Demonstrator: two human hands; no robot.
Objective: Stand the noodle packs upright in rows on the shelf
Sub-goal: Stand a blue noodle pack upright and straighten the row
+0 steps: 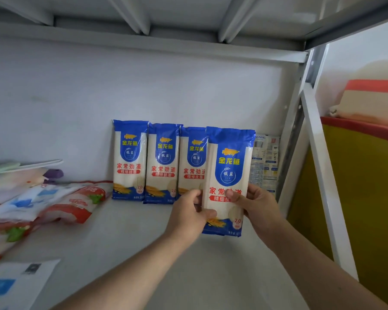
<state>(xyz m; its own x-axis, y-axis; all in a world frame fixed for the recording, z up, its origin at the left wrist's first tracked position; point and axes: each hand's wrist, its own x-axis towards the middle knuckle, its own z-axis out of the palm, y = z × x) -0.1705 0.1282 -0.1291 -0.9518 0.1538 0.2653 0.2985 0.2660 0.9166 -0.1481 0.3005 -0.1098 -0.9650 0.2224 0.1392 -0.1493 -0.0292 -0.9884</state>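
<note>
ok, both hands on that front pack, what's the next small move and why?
Probably set the held pack down upright just in front of the back row. The left hand and right hand hold it vertical, and the three packs against the wall leave bare shelf in front.

five noodle packs (pixel 227 175), four facing front, one turned backward.

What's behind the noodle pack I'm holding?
Behind the held pack, a back row: one pack's left part shows; at right, a pack turned back-side out. Anything directly behind is hidden.
</note>
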